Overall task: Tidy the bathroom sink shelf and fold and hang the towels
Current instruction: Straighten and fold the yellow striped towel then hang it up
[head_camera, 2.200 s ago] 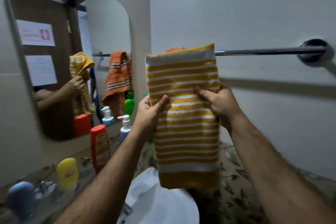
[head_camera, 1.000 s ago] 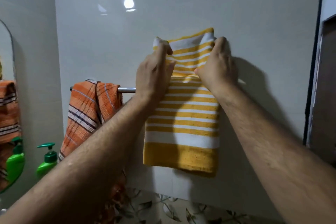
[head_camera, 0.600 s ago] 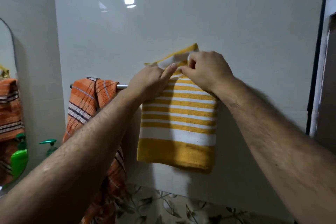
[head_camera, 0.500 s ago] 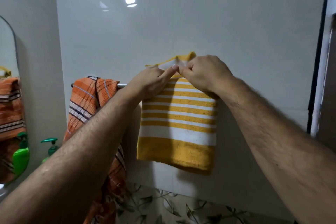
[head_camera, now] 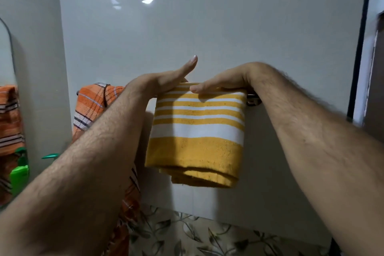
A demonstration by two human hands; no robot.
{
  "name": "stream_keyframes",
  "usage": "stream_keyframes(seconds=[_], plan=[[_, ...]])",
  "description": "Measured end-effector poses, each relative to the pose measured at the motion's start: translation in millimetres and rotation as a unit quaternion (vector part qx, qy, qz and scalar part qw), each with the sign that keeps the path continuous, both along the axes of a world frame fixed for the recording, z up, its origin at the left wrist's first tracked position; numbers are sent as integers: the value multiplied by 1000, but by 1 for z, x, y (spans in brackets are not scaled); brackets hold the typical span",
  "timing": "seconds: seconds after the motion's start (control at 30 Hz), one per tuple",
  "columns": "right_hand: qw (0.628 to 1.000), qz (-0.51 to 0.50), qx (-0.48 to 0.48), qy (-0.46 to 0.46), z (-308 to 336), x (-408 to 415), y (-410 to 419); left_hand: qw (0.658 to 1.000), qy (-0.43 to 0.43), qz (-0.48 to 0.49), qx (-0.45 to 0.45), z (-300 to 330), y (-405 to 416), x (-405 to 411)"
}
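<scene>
The yellow-and-white striped towel (head_camera: 197, 131) hangs folded over the towel rail (head_camera: 252, 97), beside the orange plaid towel (head_camera: 93, 104) bunched at the rail's left end. Both hands sit on its top fold, close together — the left hand (head_camera: 164, 81) flat with fingers straight, the right hand (head_camera: 224, 81) pressing down, thumb along the front. The hanging step looks nearly finished. Next comes letting go, then — judging by its crumpled look — straightening the orange towel.

The yellow striped towel (head_camera: 197, 129) and both forearms hide nearly the whole towel rail (head_camera: 252, 101).
</scene>
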State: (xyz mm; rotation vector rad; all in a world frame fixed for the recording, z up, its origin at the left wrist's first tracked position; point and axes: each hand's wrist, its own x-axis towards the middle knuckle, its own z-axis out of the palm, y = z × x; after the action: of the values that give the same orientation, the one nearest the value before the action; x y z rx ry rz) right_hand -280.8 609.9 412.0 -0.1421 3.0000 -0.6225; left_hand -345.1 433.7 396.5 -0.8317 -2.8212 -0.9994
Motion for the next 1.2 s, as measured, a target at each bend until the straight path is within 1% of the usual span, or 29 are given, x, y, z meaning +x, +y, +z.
stream_keyframes(seconds=[0.1,0.17,0.2,0.27,0.33,0.4,0.43,0.47,0.5,0.57,0.6,0.63,0.67,0.7,0.73,0.77,0.8,0.83,0.87,0.9,0.93,0.97,1.03,1.1,1.2], plan=[[999,33,-17,-26,2,-4,5,999,-36,-22,2,3,-5,-5],[999,48,-18,-15,0,-6,5,999,-28,-18,7,2,-7,-10],[999,49,-7,12,-1,-8,5,1000,-4,-11,12,0,-8,-11],[992,41,36,110,-6,-10,4,998,62,-10,25,-6,-9,-13],[973,21,58,221,-10,-8,4,993,115,-17,35,-13,-9,-11],[946,6,57,320,-16,-2,5,982,179,-5,55,-21,-8,-9],[926,0,66,371,-21,1,6,971,224,16,79,-28,-7,-9],[903,-5,78,423,-27,4,7,952,279,45,119,-36,-8,-10],[876,-11,81,476,-35,4,8,922,336,81,174,-46,-9,-10],[808,-17,56,587,-59,4,11,836,424,172,302,-73,-13,-7],[763,-29,41,645,-73,6,11,799,434,211,359,-86,-13,-3],[716,-50,26,696,-88,7,10,783,411,231,406,-97,-11,0],[682,-76,7,728,-104,9,8,791,359,234,437,-106,-7,5],[662,-100,-20,743,-119,11,5,812,298,223,449,-113,-3,6],[655,-125,-55,743,-133,13,1,837,241,198,450,-118,3,8],[660,-150,-103,729,-144,13,-2,858,192,166,447,-121,6,7],[678,-170,-165,696,-152,12,-3,872,147,126,450,-121,7,7],[705,-171,-243,644,-156,9,-3,880,106,86,456,-119,7,6],[736,-154,-333,569,-155,7,-1,884,78,53,459,-118,6,4],[759,-117,-421,482,-151,5,1,887,67,32,456,-116,5,2],[771,-70,-487,403,-148,3,4,892,66,20,447,-115,3,-1],[776,-29,-526,347,-144,1,8,896,67,15,439,-113,2,0],[789,9,-543,287,-136,3,11,906,87,22,414,-114,2,1],[798,-5,-526,296,-131,8,16,915,125,43,382,-115,6,2],[782,-29,-531,327,-127,16,26,917,145,35,370,-119,16,4]])
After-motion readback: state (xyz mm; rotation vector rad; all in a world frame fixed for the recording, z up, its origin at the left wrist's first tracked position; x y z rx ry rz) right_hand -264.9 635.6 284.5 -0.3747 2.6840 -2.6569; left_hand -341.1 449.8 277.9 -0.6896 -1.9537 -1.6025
